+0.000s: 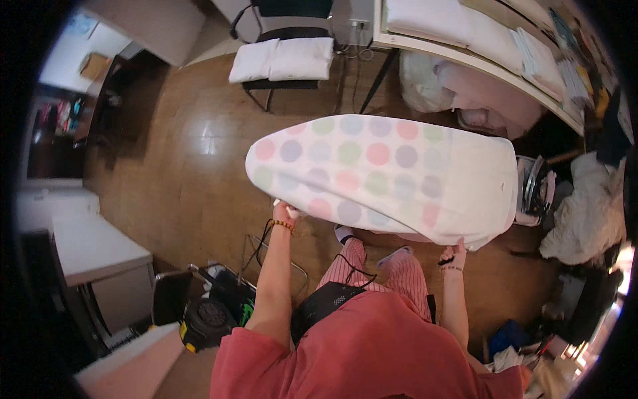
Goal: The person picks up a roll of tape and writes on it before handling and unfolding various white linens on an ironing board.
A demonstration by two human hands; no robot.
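Observation:
Before me stands an ironing board covered by pale fabric with pastel dots; whether a thin white cloth lies over a dotted cover is hard to tell. A slanting fold runs along its near side toward the wide end. My left hand grips a bunched bit of white cloth at the near edge, close to the narrow end. At the wide end's near corner, my right hand pinches the fabric edge. A small dark item shows at that palm, too unclear to name. The iron sits on the rest beyond the wide end.
Beyond the board, folded white cloths lie on a chair. Stacked white linens fill a shelf at far right, with bagged fabric beneath. A black-and-yellow device and a white table stand at left.

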